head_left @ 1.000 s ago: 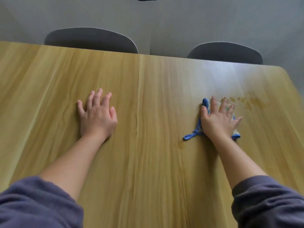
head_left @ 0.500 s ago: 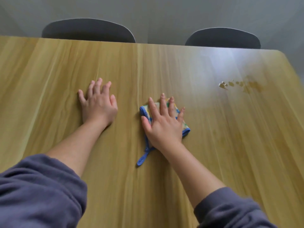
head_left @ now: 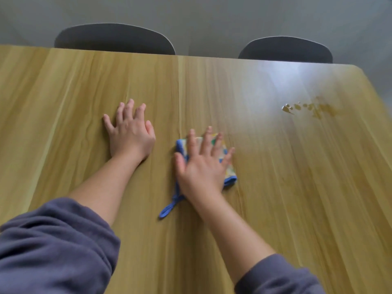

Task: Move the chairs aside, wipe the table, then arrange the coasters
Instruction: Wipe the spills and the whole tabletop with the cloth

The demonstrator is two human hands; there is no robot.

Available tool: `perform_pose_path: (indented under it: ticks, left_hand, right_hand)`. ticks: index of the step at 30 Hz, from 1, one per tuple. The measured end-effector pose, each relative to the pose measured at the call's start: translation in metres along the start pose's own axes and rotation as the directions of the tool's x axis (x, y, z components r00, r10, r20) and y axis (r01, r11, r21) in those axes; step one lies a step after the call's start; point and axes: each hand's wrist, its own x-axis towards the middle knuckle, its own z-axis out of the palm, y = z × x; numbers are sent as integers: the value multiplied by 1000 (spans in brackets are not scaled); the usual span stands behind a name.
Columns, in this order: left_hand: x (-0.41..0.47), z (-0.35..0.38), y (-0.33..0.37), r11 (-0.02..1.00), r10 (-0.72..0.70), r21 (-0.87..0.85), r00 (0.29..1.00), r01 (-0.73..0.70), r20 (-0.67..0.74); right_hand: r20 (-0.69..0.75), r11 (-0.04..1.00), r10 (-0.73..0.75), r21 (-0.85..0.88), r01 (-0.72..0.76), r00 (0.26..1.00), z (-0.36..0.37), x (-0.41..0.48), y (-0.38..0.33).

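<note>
Table point(head_left: 297, 187): left hand point(head_left: 130, 134) flat, empty; right hand point(head_left: 201, 168) flat on seemingly patterned cloth point(head_left: 230, 176).

One wide-angle view, worn at head height above the near edge of the yellow-brown wood-grain table point(head_left: 275, 198), facing forward and down. Close range: tabletop fills the frame; two dark grey rounded chair backs point(head_left: 114, 40) line the top edge.

A wood-grain desk point(head_left: 297, 198) fills most of the view, its far right corner rounded. Past its far edge show two dark curved backs, the left chair point(head_left: 114, 39) and the right chair point(head_left: 285, 49). Behind them is a plain grey floor point(head_left: 212, 20). A pale glare point(head_left: 282, 79) lies on the desk's far right.
</note>
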Motion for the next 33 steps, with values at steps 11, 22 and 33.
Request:
perform_pose_path:
  ticks: [11,22,33]
  left_hand:
    - [-1,-1,1,1000,4,8,1000,-5,14]
    - [-1,0,1,1000,5,-6,1000,-5,1]
    - [-1,-2,2,1000,6,-3,1000,-6,19]
  right_hand:
    - [7,991,129,-43,-129,992,-20,23,94]
    - [-36,998,-54,6,55,998,5,-46,4]
    - [62,968,247,-59,-243,967,-24,-29,129]
